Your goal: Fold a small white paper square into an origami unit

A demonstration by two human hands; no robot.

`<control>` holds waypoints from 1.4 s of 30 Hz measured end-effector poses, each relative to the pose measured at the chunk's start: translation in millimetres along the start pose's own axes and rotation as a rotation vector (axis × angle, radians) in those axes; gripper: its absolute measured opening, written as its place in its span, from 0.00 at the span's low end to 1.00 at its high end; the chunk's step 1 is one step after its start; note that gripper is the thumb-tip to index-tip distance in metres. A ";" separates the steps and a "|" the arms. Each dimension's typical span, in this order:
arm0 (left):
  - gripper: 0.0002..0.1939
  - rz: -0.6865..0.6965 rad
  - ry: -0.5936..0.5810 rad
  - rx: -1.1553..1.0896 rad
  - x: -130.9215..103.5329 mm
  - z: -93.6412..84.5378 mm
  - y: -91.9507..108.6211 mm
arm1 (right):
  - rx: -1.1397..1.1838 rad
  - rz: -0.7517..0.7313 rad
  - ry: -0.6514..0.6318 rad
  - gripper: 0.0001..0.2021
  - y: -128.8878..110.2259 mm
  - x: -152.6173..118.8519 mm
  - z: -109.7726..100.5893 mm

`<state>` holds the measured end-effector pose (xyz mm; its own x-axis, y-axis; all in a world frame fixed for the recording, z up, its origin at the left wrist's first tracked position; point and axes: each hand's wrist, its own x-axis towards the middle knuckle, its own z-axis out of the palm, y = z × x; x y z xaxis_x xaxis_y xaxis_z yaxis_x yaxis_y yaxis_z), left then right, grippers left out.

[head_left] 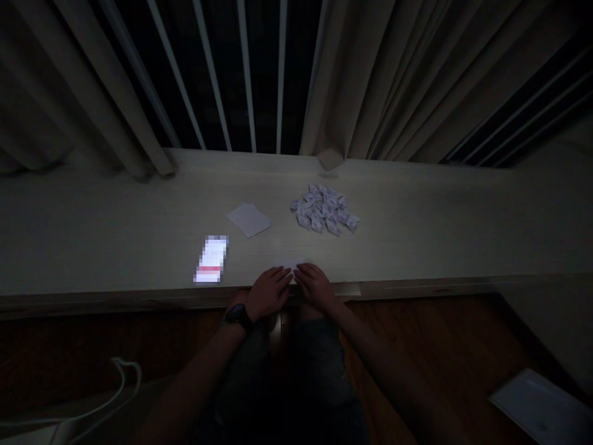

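Note:
At the front edge of the pale ledge, my left hand and my right hand meet over a small piece of white paper. The fingertips of both hands press on this paper, and much of it is hidden beneath them. Beyond my right hand lies a pile of folded paper pieces. A flat stack of paper sheets rests to the left of the pile. My left wrist wears a dark watch.
A lit phone, its screen blurred, lies left of my hands. Curtains and a barred window stand behind the ledge. A white cable is at lower left, and a pale flat object at lower right.

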<state>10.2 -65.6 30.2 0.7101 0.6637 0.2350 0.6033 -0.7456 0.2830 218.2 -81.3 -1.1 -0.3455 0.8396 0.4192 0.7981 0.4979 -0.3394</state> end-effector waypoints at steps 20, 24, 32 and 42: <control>0.22 0.037 -0.033 -0.003 -3.6 -4.3 -3.3 | -0.088 -0.196 -0.214 0.23 9.3 -3.1 -7.8; 0.23 0.032 -0.049 -0.002 -3.3 -3.5 -3.9 | -0.104 -0.224 -0.225 0.24 10.8 -5.9 -7.0; 0.25 0.044 -0.071 0.010 -3.3 -5.6 -3.1 | -0.185 -0.091 -0.213 0.20 7.4 2.9 -20.5; 0.26 0.043 -0.070 0.001 -4.6 -5.7 -2.8 | -0.154 -0.053 -0.187 0.18 -17.5 12.8 -25.0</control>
<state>3.2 -66.2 33.6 0.7591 0.6252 0.1813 0.5718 -0.7736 0.2733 212.1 -84.7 31.3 -0.4632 0.8458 0.2648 0.8372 0.5156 -0.1824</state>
